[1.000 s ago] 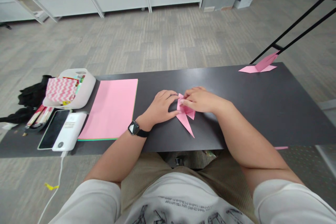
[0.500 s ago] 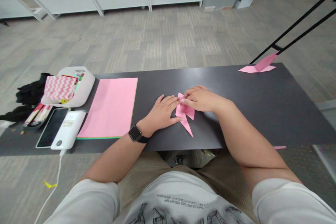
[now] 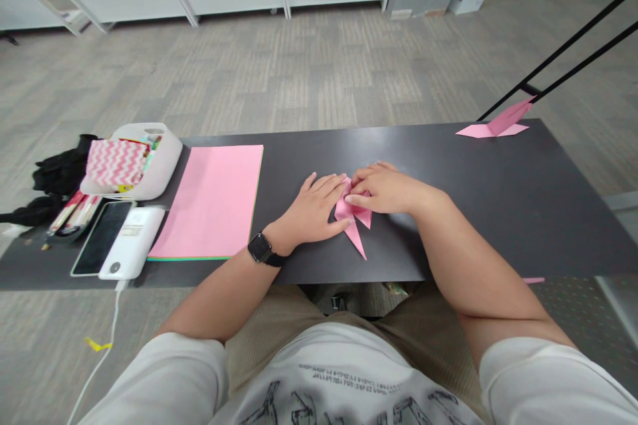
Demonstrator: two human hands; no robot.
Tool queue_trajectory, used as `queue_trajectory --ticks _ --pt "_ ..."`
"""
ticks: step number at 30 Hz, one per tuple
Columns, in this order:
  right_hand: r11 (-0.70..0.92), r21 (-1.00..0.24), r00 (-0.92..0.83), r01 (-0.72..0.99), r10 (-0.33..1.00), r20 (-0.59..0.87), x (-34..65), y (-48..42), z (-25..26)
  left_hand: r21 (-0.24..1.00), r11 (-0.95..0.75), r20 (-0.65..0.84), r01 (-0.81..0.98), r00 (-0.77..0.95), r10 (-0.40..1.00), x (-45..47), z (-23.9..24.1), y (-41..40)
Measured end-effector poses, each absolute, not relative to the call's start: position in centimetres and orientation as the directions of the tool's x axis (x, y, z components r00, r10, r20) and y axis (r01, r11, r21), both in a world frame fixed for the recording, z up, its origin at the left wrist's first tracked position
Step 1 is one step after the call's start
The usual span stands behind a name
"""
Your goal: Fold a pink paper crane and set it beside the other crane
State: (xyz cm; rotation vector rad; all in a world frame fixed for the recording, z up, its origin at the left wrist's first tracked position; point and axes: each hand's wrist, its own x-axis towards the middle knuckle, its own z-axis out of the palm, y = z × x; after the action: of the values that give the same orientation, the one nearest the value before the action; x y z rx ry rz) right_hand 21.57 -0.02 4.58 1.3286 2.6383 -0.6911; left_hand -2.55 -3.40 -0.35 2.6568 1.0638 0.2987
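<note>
A partly folded pink paper piece [image 3: 355, 226] lies on the dark table [image 3: 473, 199] in front of me, its long point aimed toward my body. My left hand [image 3: 312, 209], with a black watch on the wrist, lies flat with fingers stretched out, pressing the paper's left side. My right hand [image 3: 383, 189] rests on the paper's upper right part, its fingers curled and pinching a fold.
A stack of pink sheets [image 3: 214, 202] lies left of my hands. Farther left are a white tray [image 3: 162, 166] with a zigzag pouch, pens, a phone [image 3: 102, 236] and a white power bank [image 3: 130, 242] with a cable. Another folded pink piece [image 3: 498, 125] sits at the far right corner.
My left hand has flattened from a curled pose and its fingers now stretch over the paper. The right hand stays on the fold, shifting only slightly.
</note>
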Motion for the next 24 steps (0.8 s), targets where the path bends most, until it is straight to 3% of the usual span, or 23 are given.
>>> queue_trajectory --ticks 8,24 --pt "0.514 -0.350 -0.613 0.783 0.732 -0.297 21.6 -0.2 4.8 0.290 -0.699 -0.005 0.654 0.731 0.682 -2.3 -2.0 -3.5" --pt "0.507 -0.322 -0.594 0.800 0.747 -0.299 21.2 -0.6 5.3 0.281 -0.691 -0.009 0.665 0.722 0.691 -1.7 -1.8 -4.1"
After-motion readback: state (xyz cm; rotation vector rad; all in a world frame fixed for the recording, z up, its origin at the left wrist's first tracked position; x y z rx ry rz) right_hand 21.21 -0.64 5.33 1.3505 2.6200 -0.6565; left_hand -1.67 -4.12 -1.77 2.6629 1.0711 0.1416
